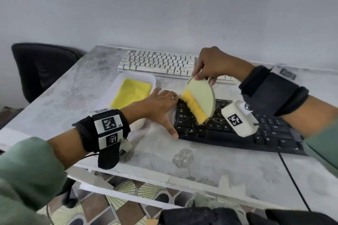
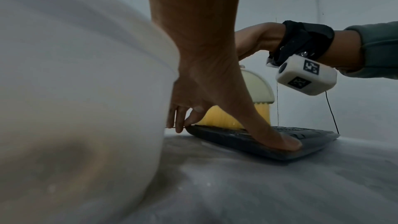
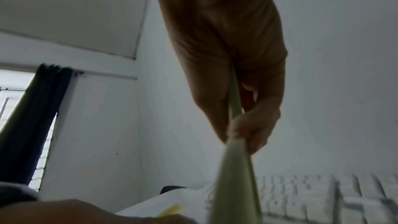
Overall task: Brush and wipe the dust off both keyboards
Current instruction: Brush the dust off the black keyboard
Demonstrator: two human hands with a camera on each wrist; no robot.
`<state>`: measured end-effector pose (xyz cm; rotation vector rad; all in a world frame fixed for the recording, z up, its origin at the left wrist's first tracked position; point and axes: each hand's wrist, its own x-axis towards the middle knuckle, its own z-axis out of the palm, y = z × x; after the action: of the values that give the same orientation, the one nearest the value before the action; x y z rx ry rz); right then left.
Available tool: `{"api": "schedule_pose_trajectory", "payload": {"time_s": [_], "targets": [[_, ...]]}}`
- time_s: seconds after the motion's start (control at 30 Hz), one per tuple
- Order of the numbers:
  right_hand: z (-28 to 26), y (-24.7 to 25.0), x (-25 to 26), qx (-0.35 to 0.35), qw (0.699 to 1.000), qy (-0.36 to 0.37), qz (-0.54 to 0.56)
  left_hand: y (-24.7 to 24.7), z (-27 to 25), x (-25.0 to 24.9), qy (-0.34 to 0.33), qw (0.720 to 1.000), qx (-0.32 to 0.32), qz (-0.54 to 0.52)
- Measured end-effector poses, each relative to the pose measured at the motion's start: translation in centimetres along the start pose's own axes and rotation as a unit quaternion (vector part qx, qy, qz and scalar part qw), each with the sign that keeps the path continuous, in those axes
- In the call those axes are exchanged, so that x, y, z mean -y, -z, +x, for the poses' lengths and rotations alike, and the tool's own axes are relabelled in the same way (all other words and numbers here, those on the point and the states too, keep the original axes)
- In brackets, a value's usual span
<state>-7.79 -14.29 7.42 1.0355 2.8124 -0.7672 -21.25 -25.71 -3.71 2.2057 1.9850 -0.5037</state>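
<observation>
- Black keyboard (image 1: pixel 237 129) lies lower right of frame, long axis running left to right
- Your right hand (image 1: pixel 214 64) pinches the brush (image 1: pixel 199 100) above its left end
- Your left hand (image 1: pixel 161 104), fingers spread, braces that end

Matt black plastic keyboard (image 1: pixel 237 129), soft yellow bristles on a smooth brush (image 1: pixel 199 100), yellow woven cloth (image 1: pixel 131 95), marbled tabletop (image 1: pixel 182 155).
</observation>
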Motion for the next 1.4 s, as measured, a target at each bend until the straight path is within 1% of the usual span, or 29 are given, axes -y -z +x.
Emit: {"api": "schedule_pose_trajectory", "payload": {"time_s": [0.03, 0.07, 0.17, 0.23, 0.27, 0.37, 0.4, 0.43, 0.53, 0.6, 0.63, 0.73, 0.77, 0.87, 0.93, 0.97, 1.0, 1.07, 1.1, 1.13, 1.2, 1.23, 1.27, 1.37, 1.4], "targets": [[-0.1, -0.3, 0.1, 0.002, 1.000, 0.004, -0.008, 0.0, 0.0, 0.0, 0.000, 1.000, -0.001, 0.001], [-0.3, -0.7, 0.2, 0.023, 1.000, 0.008, -0.018, 0.0, 0.1, -0.1, -0.001, 1.000, -0.001, 0.001], [-1.6, -0.8, 0.5, 0.115, 0.992, 0.028, -0.043, 0.1, 0.0, -0.1, -0.004, 1.000, -0.003, -0.005], [-1.9, -0.3, 0.7, 0.148, 0.988, 0.038, -0.033, 0.1, 0.0, -0.1, 0.001, 1.000, -0.008, -0.010], [-1.7, -0.1, 0.7, 0.135, 0.990, 0.040, -0.024, 0.1, 0.0, -0.1, 0.003, 1.000, -0.008, -0.010], [-0.8, -0.4, 0.2, 0.027, 0.999, 0.020, -0.013, 0.0, 0.0, -0.2, 0.007, 1.000, -0.003, -0.008], [-0.7, -0.6, 0.0, 0.014, 1.000, 0.014, -0.018, 0.0, 0.0, -0.2, 0.009, 1.000, 0.001, -0.010], [-0.7, -0.7, -0.2, 0.023, 0.999, 0.010, -0.027, 0.0, 0.0, -0.2, 0.010, 1.000, 0.001, -0.013], [-1.5, -0.6, -0.3, 0.088, 0.995, 0.018, -0.050, 0.0, 0.1, 0.0, 0.009, 1.000, -0.001, -0.021], [-1.7, 0.0, -0.2, 0.104, 0.993, 0.031, -0.039, -0.2, 0.2, 0.0, 0.010, 1.000, -0.002, -0.020], [-1.6, 0.2, -0.2, 0.094, 0.995, 0.033, -0.029, -0.2, 0.2, 0.0, 0.009, 1.000, -0.003, -0.020], [-1.3, 0.0, -0.3, 0.033, 0.999, 0.035, -0.019, -0.2, 0.3, 0.0, 0.008, 1.000, -0.004, -0.028], [-1.5, -0.2, -0.4, 0.034, 0.998, 0.037, -0.025, -0.2, 0.3, 0.0, 0.007, 0.999, -0.004, -0.031], [-2.4, -0.7, -0.3, 0.096, 0.993, 0.057, -0.046, -0.2, 0.4, 0.1, 0.004, 0.999, -0.003, -0.039], [-3.0, -0.4, 0.1, 0.127, 0.988, 0.079, -0.041, -0.3, 0.4, 0.1, 0.000, 0.999, -0.003, -0.040], [-3.0, -0.4, 0.3, 0.127, 0.987, 0.089, -0.029, -0.2, 0.4, 0.1, -0.002, 0.999, -0.004, -0.043], [-2.8, -0.6, 0.5, 0.113, 0.989, 0.097, -0.021, -0.2, 0.3, 0.1, -0.004, 0.999, -0.003, -0.044], [-2.4, -1.3, 0.8, 0.064, 0.991, 0.110, -0.031, 0.0, 0.2, 0.1, -0.006, 0.999, 0.000, -0.037], [-2.3, -1.6, 0.9, 0.061, 0.991, 0.111, -0.040, 0.1, 0.1, 0.0, -0.008, 0.999, -0.001, -0.034], [-2.3, -1.8, 1.0, 0.081, 0.989, 0.111, -0.050, 0.0, 0.1, 0.0, -0.006, 0.999, -0.003, -0.035], [-2.4, -1.7, 1.2, 0.143, 0.981, 0.109, -0.068, 0.0, 0.0, -0.1, 0.000, 0.999, -0.005, -0.038], [-2.6, -1.5, 1.3, 0.157, 0.979, 0.111, -0.071, 0.0, 0.0, 0.0, 0.001, 0.999, -0.002, -0.040], [-2.5, -1.2, 1.4, 0.153, 0.979, 0.117, -0.071, 0.0, 0.0, 0.0, 0.000, 0.999, -0.001, -0.043], [-1.8, -1.1, 1.8, 0.098, 0.984, 0.133, -0.062, 0.5, -0.2, -0.2, -0.007, 0.998, -0.004, -0.062], [-1.6, -1.4, 1.8, 0.092, 0.985, 0.134, -0.065, 0.5, -0.2, -0.2, -0.005, 0.998, -0.004, -0.065]]}}
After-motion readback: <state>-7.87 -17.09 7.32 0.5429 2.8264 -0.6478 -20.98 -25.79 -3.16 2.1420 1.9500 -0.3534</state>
